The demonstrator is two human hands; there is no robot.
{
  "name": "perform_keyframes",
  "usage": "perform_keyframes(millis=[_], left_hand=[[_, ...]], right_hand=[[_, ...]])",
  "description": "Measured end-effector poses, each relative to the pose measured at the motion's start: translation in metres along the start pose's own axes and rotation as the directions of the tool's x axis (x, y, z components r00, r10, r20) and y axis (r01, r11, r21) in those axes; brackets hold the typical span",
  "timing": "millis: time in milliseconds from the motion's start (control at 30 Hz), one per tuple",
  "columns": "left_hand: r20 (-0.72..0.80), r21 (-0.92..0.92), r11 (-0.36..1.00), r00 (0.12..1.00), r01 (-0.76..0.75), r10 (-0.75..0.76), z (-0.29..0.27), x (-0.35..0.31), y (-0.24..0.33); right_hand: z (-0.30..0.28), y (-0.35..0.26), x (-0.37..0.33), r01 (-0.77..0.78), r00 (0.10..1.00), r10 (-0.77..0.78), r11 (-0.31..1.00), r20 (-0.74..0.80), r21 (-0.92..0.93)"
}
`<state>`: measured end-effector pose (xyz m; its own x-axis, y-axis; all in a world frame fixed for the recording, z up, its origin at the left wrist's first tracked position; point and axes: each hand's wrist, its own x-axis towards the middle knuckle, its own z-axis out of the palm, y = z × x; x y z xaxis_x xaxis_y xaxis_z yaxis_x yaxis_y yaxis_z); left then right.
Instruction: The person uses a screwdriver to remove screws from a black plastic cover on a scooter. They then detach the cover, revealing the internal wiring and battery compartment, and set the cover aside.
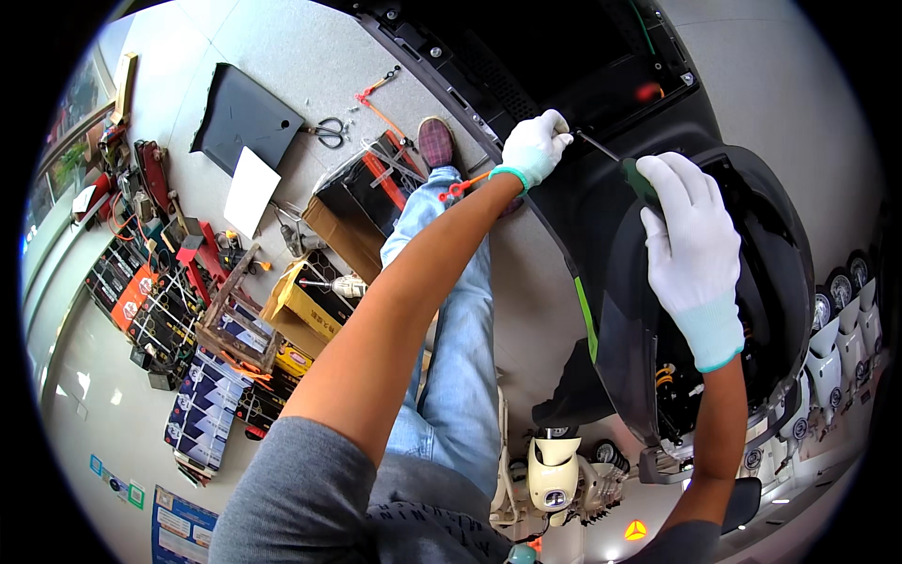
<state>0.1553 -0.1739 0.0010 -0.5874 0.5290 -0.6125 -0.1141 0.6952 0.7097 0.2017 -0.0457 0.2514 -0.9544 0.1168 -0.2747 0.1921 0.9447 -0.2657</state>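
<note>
My right hand (693, 246), in a white glove with a teal cuff, is wrapped round the dark green handle of a screwdriver (639, 184). Its thin metal shaft points up and left toward my left hand (532, 150), gloved the same way. The left fingers are pressed together beside the tip of the shaft; whatever they pinch is too small to make out. Both hands are over the dark body panel (575, 209) of a vehicle, at the edge of its open black compartment (564, 56). A bright green strip (585, 320) runs along the panel's side.
On the floor to the left lie a grey panel (246, 120), scissors (329, 133), a white sheet (252, 193) and a red cable (381, 111). Open cartons (343, 230), a wooden stool (230, 315) and piled tools crowd that side. Cream scooters (552, 470) stand below.
</note>
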Motion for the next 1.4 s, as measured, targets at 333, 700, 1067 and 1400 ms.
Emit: perform_keyframes(millis=[333,700,1067,1400], left_hand=[[-0.073,-0.042,0.999,0.997,0.011,-0.014,-0.001,-0.010,-0.010],[-0.284,0.199,0.980,0.955,-0.027,0.084,0.018,-0.027,0.001],[-0.288,0.160,0.985,0.952,-0.064,0.109,0.016,-0.029,-0.005],[-0.317,0.198,0.969,0.926,-0.149,0.207,0.000,-0.052,-0.018]], right_hand=[[-0.004,0.009,-0.001,0.179,0.976,-0.155,0.971,0.152,-0.161],[-0.013,0.013,0.012,0.266,0.963,-0.263,0.962,0.049,-0.064],[0.000,0.006,0.009,-0.156,0.942,0.221,0.954,0.251,-0.255],[-0.002,0.015,0.013,0.163,0.986,-0.158,0.980,0.054,-0.117]])
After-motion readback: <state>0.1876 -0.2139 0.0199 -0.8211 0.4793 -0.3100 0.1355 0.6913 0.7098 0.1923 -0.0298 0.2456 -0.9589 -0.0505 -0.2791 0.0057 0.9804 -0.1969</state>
